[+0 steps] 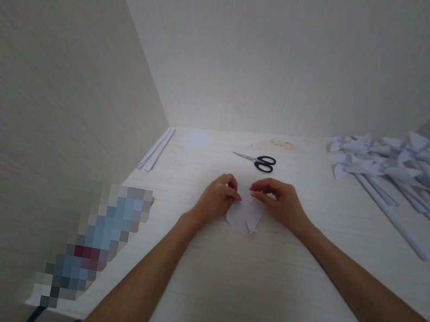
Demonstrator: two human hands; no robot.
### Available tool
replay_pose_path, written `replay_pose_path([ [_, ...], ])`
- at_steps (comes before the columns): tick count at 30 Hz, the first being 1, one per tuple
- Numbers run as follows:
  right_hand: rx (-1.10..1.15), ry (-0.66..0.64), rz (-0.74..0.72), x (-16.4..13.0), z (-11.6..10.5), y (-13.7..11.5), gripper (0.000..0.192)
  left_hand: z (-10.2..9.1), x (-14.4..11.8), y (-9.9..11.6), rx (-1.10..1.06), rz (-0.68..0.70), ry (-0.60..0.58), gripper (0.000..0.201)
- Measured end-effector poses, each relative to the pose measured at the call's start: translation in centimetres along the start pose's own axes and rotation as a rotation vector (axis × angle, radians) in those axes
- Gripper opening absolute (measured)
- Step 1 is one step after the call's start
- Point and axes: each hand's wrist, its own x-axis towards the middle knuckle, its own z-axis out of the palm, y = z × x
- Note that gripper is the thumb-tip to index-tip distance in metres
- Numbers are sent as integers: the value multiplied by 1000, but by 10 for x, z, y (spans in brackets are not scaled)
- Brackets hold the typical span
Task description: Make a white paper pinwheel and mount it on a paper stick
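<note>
Two bare hands meet over a small rounded piece of white paper (244, 214) lying near the middle of a pale wood-grain tabletop (259, 289). The left hand (217, 199) pinches the paper's upper left edge between thumb and fingertips; the right hand (278, 202) curls in from the other side, its fingertips closed on the upper right edge, so the two hands nearly touch above the sheet. The paper's lower part rests flat on the tabletop, with a small pointed tab jutting out at its bottom edge.

Beyond the hands, well apart from them, lies a pair of black-handled scissors (258, 161) with the blades pointing left. A heap of white folded paper pinwheels on long rolled paper sticks (399, 170) fills the far right of the tabletop. Two narrow white paper strips (156, 148) sit against the left wall, and a small white paper square (197, 139) lies near the back corner.

The risks appear modest. The thin sheet is held only at its top edge, so an uneven pull from either hand could tear or crease it off-line. The small tab at the bottom looks fragile and could bend under a wrist. A wide sweep of the right forearm could disturb the stacked pinwheels.
</note>
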Motion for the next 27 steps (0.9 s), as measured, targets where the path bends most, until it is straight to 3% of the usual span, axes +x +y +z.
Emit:
replay_pose_path([
  [6,-130,-115,-66,-3,-1,-5,15,-1,1,2,-34,-23,-11,21],
  [12,-279,-154,-215,-5,0,-2,31,-1,1,2,-10,-23,-10,20],
  [19,-450,-282,-394,-7,1,-8,30,-2,1,4,-42,-32,-2,24],
  [27,-559,-311,-420,-9,1,-10,24,-6,2,8,-184,-120,10,22],
])
